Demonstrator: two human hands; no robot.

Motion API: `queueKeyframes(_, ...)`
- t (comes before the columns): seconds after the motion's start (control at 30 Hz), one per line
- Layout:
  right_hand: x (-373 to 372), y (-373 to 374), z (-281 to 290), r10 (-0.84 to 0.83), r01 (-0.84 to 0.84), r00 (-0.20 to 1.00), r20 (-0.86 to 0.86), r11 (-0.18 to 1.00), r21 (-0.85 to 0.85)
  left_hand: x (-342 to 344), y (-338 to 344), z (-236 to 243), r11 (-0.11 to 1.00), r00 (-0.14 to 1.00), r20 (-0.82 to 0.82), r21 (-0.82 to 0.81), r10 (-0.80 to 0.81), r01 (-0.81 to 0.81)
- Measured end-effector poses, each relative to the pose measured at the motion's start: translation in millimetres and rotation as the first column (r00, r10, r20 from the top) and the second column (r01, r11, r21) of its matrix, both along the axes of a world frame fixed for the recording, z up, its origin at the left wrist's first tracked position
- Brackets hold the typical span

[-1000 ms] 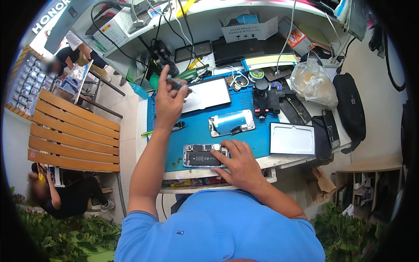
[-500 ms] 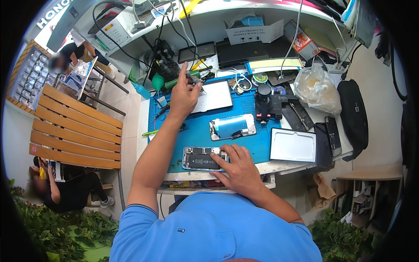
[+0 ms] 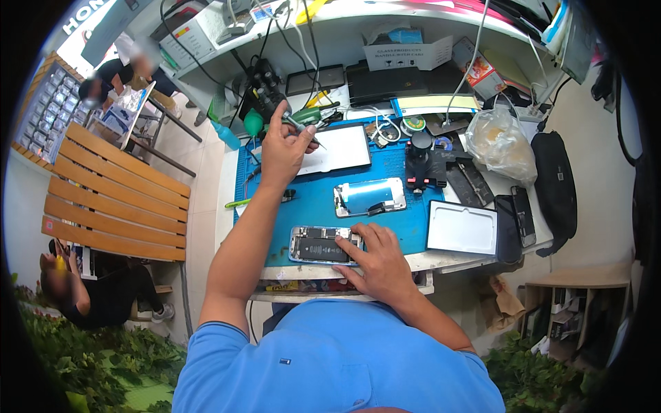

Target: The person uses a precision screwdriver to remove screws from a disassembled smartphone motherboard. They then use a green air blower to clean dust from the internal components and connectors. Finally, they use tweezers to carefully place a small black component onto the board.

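An opened phone [image 3: 320, 249] with its battery and inner boards bare lies near the front edge of the blue mat [image 3: 289, 215]. My right hand [image 3: 382, 261] grips its right end, fingers over the top and thumb at the near edge. Farther off, my left hand [image 3: 284, 151] is raised over the left part of the mat, closed round a slim screwdriver [image 3: 295, 124]. Its thin tip points down and right, over a white pad with a dark frame [image 3: 344, 150]. Between the pad and the phone lies a detached screen panel [image 3: 370, 197], with a small black part on its lower edge.
To the right stand a black clamp-like holder [image 3: 420, 162], a white tray [image 3: 463, 228] and dark phones [image 3: 523, 217]. A plastic bag [image 3: 502, 141] and a black pouch [image 3: 554, 182] lie beyond. Cables hang from the shelf. People are at the left, near a wooden slatted bench [image 3: 117, 196].
My left hand has shifted slightly left and nearer, and the screwdriver's tip now shows more plainly. The right hand stays on the phone. Another person has come further into view at the far left.
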State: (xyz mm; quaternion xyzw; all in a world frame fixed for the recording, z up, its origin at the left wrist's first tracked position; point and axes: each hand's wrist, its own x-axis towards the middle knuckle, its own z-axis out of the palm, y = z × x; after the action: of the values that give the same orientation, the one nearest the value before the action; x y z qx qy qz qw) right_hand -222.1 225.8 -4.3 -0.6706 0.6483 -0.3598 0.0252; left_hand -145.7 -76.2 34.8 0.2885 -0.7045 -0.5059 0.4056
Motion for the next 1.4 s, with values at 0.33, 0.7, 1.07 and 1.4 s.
queueKeyframes(0.33,2.7,-0.3,3.2,-0.006,0.007,1.000,-0.027,0.999,0.054,128.2,73.6,-16.5,0.999,0.997,0.064,-0.025,-0.042,0.044)
queueKeyframes(0.7,5.1,-3.3,2.5,-0.020,0.027,0.995,-0.096,0.997,0.073,148.4,73.6,-30.1,0.985,0.993,0.063,0.133,0.104,-0.112)
queueKeyframes(1.07,6.5,-3.6,2.8,-0.027,0.034,0.995,-0.096,0.997,0.072,149.2,71.0,-34.6,0.983,0.989,0.052,0.113,0.141,-0.146)
queueKeyframes(1.4,6.8,-3.3,2.5,-0.028,0.035,0.995,-0.096,0.997,0.074,147.3,73.1,-36.7,0.979,0.982,0.038,0.072,0.186,-0.189)
